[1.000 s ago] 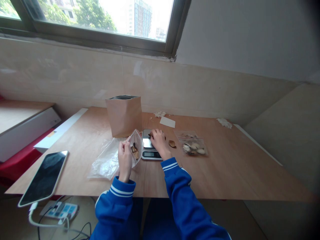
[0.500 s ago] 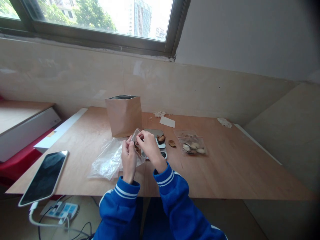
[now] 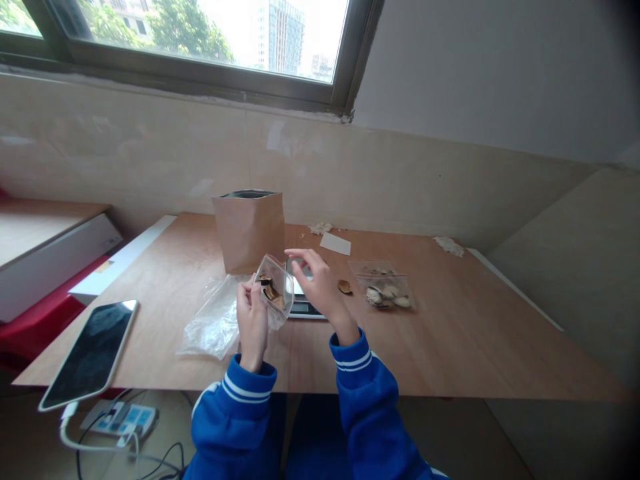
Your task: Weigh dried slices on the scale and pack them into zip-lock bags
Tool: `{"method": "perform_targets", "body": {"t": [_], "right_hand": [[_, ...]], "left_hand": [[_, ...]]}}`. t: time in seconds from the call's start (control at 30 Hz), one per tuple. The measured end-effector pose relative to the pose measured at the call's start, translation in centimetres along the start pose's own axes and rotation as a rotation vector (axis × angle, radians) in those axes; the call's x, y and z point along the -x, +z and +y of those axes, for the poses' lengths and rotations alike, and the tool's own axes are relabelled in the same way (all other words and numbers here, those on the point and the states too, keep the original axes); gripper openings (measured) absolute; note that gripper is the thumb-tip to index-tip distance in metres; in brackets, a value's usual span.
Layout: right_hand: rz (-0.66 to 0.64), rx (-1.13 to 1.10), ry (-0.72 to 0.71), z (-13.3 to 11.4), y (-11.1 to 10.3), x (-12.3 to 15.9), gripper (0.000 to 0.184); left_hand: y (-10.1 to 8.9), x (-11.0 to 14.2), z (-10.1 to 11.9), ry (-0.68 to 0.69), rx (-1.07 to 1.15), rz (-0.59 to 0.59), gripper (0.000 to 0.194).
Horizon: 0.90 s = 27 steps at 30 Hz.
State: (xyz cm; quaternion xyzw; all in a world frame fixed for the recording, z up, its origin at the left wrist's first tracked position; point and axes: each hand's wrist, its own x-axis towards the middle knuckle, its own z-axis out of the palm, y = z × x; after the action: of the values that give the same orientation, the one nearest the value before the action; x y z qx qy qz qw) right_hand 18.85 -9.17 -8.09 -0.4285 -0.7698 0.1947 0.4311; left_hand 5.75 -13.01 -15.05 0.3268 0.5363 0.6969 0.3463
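Observation:
My left hand (image 3: 253, 317) pinches the rim of a small clear plastic bag (image 3: 287, 293), which stands open and tilted towards me. Brown dried slices (image 3: 271, 293) lie inside it. To its right, my right hand (image 3: 317, 283) hovers over a small kitchen scale (image 3: 303, 309), fingers stretched out and apart, with nothing seen in them. The hand covers much of the scale's plate. One brown dried piece (image 3: 345, 287) rests on the table just right of the scale. Beneath and left of my left hand spreads a larger clear plastic bag (image 3: 213, 327).
Behind the hands stands an open brown paper pouch (image 3: 250, 230). A zip bag of pale dried slices (image 3: 387, 293) lies to the right. A white card (image 3: 335, 243) and crumpled tissue (image 3: 320, 228) are at the back. A tablet (image 3: 93, 353) with a cable overhangs the front left edge.
My right hand has drawn away from the small bag to the right, its fingers opening. The bag's mouth now gapes wider, showing the slices. The brown piece on the scale is now hidden behind my hand.

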Motion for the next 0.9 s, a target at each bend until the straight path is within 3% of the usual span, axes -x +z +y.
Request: {"method": "perform_targets", "body": {"t": [0.1,0.23,0.37,0.43,0.6,0.73,0.83,0.9], "right_hand": [[0.135,0.219,0.094,3.2,-0.3,0.5,0.032],[0.01,0.526,0.268,7.5,0.4,2.2,0.043],[-0.021,0.643,0.344,8.9,1.2,3.4,0.035],[0.043,0.548,0.33,8.4,1.4,3.4,0.03],[0.192,-0.055,0.247,3.7,0.9,2.3,0.025],[0.025,-0.289,0.181,-0.9,0.5,1.3,0.022],[-0.153,-0.254,0.147,-2.5,1.1,0.9,0.02],[-0.185,-0.161,0.119,-2.7,1.9,0.6,0.021]], "left_hand": [[-0.1,-0.1,0.1,-0.029,0.019,0.01,0.03],[0.0,0.1,0.5,-0.024,0.063,0.006,0.032],[0.2,0.4,0.9,-0.076,0.111,0.02,0.034],[0.4,0.4,1.0,-0.097,0.128,0.025,0.034],[0.4,0.4,0.5,-0.083,0.122,0.019,0.034],[0.5,0.7,0.1,-0.079,0.148,0.023,0.033],[0.5,1.1,0.2,-0.089,0.17,-0.014,0.032],[0.5,1.3,0.4,-0.093,0.16,-0.025,0.033]]}}
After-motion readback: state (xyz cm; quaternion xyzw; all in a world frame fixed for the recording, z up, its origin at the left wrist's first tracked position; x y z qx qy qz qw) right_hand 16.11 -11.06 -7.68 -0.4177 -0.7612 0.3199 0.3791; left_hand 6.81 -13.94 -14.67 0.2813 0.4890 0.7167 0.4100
